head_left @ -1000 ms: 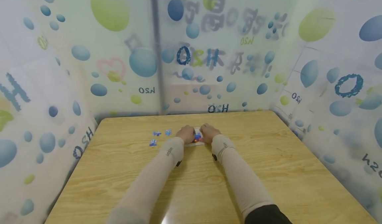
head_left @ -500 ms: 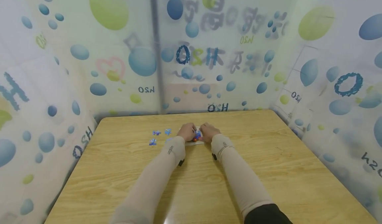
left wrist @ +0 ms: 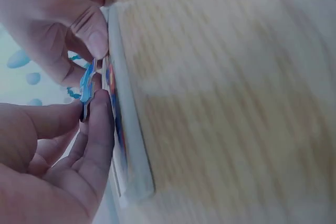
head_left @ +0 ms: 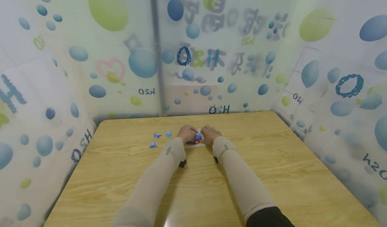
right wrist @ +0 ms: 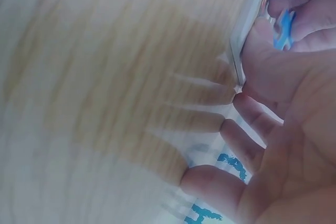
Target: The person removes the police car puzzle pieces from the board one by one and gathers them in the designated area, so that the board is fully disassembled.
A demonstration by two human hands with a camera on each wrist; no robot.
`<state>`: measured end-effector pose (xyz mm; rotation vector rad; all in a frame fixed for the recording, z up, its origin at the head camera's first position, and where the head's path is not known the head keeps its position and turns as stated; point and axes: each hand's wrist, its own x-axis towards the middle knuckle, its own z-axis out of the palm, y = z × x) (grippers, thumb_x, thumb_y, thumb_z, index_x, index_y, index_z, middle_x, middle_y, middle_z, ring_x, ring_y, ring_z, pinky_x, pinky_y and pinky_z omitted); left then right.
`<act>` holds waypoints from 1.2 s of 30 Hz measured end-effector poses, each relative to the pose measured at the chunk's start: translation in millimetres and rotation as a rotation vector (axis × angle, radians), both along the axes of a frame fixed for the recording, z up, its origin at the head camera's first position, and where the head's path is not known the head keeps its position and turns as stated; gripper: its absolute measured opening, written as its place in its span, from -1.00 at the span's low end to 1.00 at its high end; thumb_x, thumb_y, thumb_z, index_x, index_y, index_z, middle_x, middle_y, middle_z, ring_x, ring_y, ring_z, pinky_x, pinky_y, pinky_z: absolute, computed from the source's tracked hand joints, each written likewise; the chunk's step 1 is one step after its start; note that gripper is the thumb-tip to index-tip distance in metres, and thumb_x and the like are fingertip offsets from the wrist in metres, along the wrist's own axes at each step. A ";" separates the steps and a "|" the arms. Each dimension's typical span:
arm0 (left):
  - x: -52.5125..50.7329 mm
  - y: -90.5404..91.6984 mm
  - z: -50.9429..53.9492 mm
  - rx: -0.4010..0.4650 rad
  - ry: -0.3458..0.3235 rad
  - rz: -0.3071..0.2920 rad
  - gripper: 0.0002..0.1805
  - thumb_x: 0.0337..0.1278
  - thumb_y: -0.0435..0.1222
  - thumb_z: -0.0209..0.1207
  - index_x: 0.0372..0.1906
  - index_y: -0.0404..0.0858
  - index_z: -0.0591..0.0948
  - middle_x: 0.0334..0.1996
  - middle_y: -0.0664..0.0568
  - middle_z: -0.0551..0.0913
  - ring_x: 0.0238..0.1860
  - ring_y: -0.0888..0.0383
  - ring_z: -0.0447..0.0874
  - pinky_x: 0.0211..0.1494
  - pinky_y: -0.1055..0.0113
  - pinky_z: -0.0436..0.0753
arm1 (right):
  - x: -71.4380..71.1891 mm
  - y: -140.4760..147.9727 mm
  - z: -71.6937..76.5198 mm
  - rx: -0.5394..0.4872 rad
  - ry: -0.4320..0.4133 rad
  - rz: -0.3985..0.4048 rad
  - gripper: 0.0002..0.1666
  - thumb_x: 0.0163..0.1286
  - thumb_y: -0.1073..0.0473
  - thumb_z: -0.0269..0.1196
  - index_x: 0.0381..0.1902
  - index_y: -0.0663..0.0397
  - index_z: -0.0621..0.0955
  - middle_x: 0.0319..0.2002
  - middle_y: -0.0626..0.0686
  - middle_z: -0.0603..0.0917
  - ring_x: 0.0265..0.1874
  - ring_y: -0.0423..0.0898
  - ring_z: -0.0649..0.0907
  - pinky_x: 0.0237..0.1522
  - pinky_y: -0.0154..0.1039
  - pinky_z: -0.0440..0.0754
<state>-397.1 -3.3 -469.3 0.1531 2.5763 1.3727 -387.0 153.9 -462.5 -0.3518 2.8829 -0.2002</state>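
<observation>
Left hand (head_left: 186, 133) pinching blue piece (left wrist: 87, 86), right hand (head_left: 211, 135) fingers spread

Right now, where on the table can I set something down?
Bare table lies right of the right hand to the edge, and between the sleeves. It's crowded at the white tray and left of the left hand, where puzzle pieces lie.

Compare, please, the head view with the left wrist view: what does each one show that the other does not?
Only the head view shows the loose puzzle pieces lying to the left of the board and the beige sleeves.

Only the left wrist view shows clearly that the left grip pinches a blue puzzle piece, seen nearly edge-on.

Both show the left grip, the right grip, the board, the wooden tabletop and the patterned wall.
</observation>
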 end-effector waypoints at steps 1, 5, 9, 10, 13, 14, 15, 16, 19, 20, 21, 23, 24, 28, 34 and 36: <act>-1.6 -2.3 -1.2 0.024 -0.020 0.005 -0.81 0.27 -0.49 0.18 -0.08 -0.35 0.71 -0.21 -0.12 0.72 -0.45 0.15 0.67 -0.40 0.38 0.68 | -0.6 0.1 -0.7 0.006 0.002 0.000 -0.38 0.47 -0.10 0.28 0.36 0.01 0.45 0.44 0.06 0.34 0.38 0.08 0.41 0.27 0.11 0.53; -4.6 -13.7 -4.6 0.120 -0.094 0.026 -0.80 0.34 -0.49 0.15 -0.02 -0.38 0.67 -0.32 -0.13 0.70 -0.53 0.15 0.70 -0.42 0.35 0.73 | -1.5 0.1 -2.4 0.015 0.002 0.000 -0.37 0.47 -0.11 0.27 0.37 0.01 0.44 0.45 0.06 0.32 0.40 0.07 0.40 0.29 0.10 0.51; -1.1 -26.7 1.3 0.130 -0.092 0.012 -0.79 0.36 -0.49 0.13 0.01 -0.42 0.65 -0.31 -0.18 0.72 -0.52 0.13 0.72 -0.38 0.31 0.76 | 1.4 -0.8 0.4 0.014 -0.010 -0.006 -0.37 0.49 -0.11 0.25 0.38 0.01 0.43 0.47 0.06 0.30 0.42 0.06 0.37 0.33 0.08 0.48; 0.3 -29.8 3.8 0.124 -0.083 0.005 -0.78 0.37 -0.49 0.12 0.02 -0.44 0.65 -0.30 -0.19 0.73 -0.51 0.13 0.73 -0.37 0.31 0.76 | 2.6 -1.0 1.4 0.012 -0.012 -0.008 -0.37 0.49 -0.11 0.25 0.39 0.01 0.43 0.47 0.05 0.30 0.42 0.06 0.37 0.33 0.07 0.47; 5.3 -39.5 11.0 0.104 -0.065 -0.010 -0.76 0.38 -0.48 0.12 0.04 -0.45 0.64 -0.25 -0.21 0.73 -0.48 0.13 0.73 -0.34 0.32 0.76 | 6.0 -1.2 4.0 0.004 -0.012 -0.004 -0.38 0.50 -0.10 0.23 0.40 0.01 0.42 0.47 0.05 0.30 0.42 0.06 0.37 0.34 0.08 0.46; 6.7 -42.7 12.9 0.104 -0.066 -0.012 -0.76 0.39 -0.47 0.11 0.06 -0.45 0.64 -0.23 -0.21 0.73 -0.47 0.12 0.74 -0.32 0.31 0.76 | 7.2 -1.2 4.7 0.001 -0.013 -0.002 -0.38 0.51 -0.10 0.23 0.40 0.00 0.42 0.47 0.05 0.29 0.42 0.05 0.37 0.34 0.08 0.46; 8.2 -45.9 14.7 0.110 -0.069 -0.013 -0.75 0.40 -0.47 0.10 0.07 -0.45 0.63 -0.21 -0.21 0.72 -0.45 0.12 0.74 -0.30 0.31 0.76 | 8.1 -1.1 5.2 0.000 -0.014 -0.001 -0.38 0.51 -0.10 0.22 0.41 0.00 0.41 0.47 0.05 0.29 0.42 0.05 0.36 0.34 0.08 0.46; 9.5 -48.9 16.2 0.112 -0.070 -0.014 -0.75 0.41 -0.47 0.10 0.08 -0.44 0.63 -0.18 -0.22 0.72 -0.43 0.11 0.74 -0.28 0.30 0.77 | 8.7 -1.0 5.5 -0.004 -0.013 0.001 -0.37 0.51 -0.09 0.22 0.41 0.01 0.41 0.47 0.06 0.29 0.42 0.06 0.36 0.35 0.08 0.46; 13.3 -58.4 19.9 0.126 -0.067 -0.018 -0.74 0.42 -0.47 0.09 0.10 -0.44 0.62 -0.12 -0.24 0.70 -0.38 0.08 0.76 -0.20 0.26 0.78 | 10.6 -1.3 6.6 -0.014 -0.013 0.004 -0.37 0.51 -0.08 0.22 0.42 0.02 0.40 0.47 0.05 0.30 0.42 0.06 0.36 0.35 0.07 0.45; 14.1 -61.4 20.6 0.135 -0.068 -0.015 -0.74 0.42 -0.47 0.09 0.10 -0.44 0.62 -0.11 -0.24 0.70 -0.36 0.06 0.77 -0.18 0.25 0.78 | 10.8 -1.4 6.6 -0.017 -0.014 0.002 -0.37 0.51 -0.08 0.23 0.42 0.02 0.40 0.46 0.05 0.30 0.42 0.06 0.36 0.36 0.07 0.44; 14.7 -64.2 21.5 0.143 -0.070 -0.012 -0.74 0.42 -0.47 0.08 0.10 -0.44 0.62 -0.10 -0.24 0.69 -0.34 0.05 0.77 -0.16 0.23 0.78 | 10.5 -1.4 6.5 -0.019 -0.013 0.000 -0.37 0.51 -0.08 0.23 0.42 0.02 0.41 0.46 0.06 0.30 0.42 0.06 0.36 0.36 0.07 0.44; 16.0 -70.2 22.9 0.153 -0.071 -0.012 -0.73 0.44 -0.46 0.07 0.11 -0.44 0.61 -0.08 -0.25 0.68 -0.30 0.02 0.77 -0.13 0.22 0.78 | 9.9 -1.3 5.3 -0.019 -0.011 -0.002 -0.36 0.51 -0.07 0.23 0.42 0.02 0.40 0.47 0.05 0.30 0.42 0.06 0.36 0.36 0.07 0.44; 15.8 -73.0 23.5 0.156 -0.074 -0.007 -0.73 0.45 -0.45 0.07 0.12 -0.44 0.61 -0.08 -0.25 0.68 -0.28 0.01 0.77 -0.13 0.22 0.77 | 9.1 -1.1 4.4 -0.016 -0.008 -0.002 -0.37 0.51 -0.08 0.23 0.42 0.02 0.41 0.47 0.06 0.29 0.42 0.06 0.36 0.36 0.08 0.44; 14.6 -86.4 25.0 0.153 -0.074 -0.020 -0.69 0.47 -0.42 0.06 0.18 -0.47 0.56 -0.05 -0.28 0.68 -0.22 0.02 0.78 -0.12 0.25 0.77 | 5.5 -0.8 1.2 -0.010 -0.002 0.000 -0.37 0.50 -0.09 0.23 0.41 0.01 0.41 0.49 0.06 0.27 0.44 0.07 0.34 0.36 0.10 0.44; 11.4 -108.8 26.2 0.176 -0.074 -0.010 -0.66 0.45 -0.46 0.06 0.21 -0.52 0.52 0.00 -0.32 0.65 -0.21 0.00 0.79 -0.12 0.26 0.77 | 2.3 0.1 -1.2 -0.022 -0.005 0.004 -0.36 0.50 -0.09 0.24 0.42 0.01 0.41 0.49 0.07 0.28 0.44 0.09 0.34 0.35 0.13 0.44; 12.2 -115.9 28.0 0.161 -0.063 -0.003 -0.67 0.47 -0.44 0.05 0.21 -0.51 0.52 -0.01 -0.32 0.65 -0.18 -0.03 0.78 -0.09 0.24 0.77 | 2.0 0.9 -1.9 -0.023 -0.001 0.003 -0.36 0.50 -0.09 0.24 0.42 0.02 0.41 0.49 0.07 0.28 0.44 0.09 0.34 0.35 0.13 0.43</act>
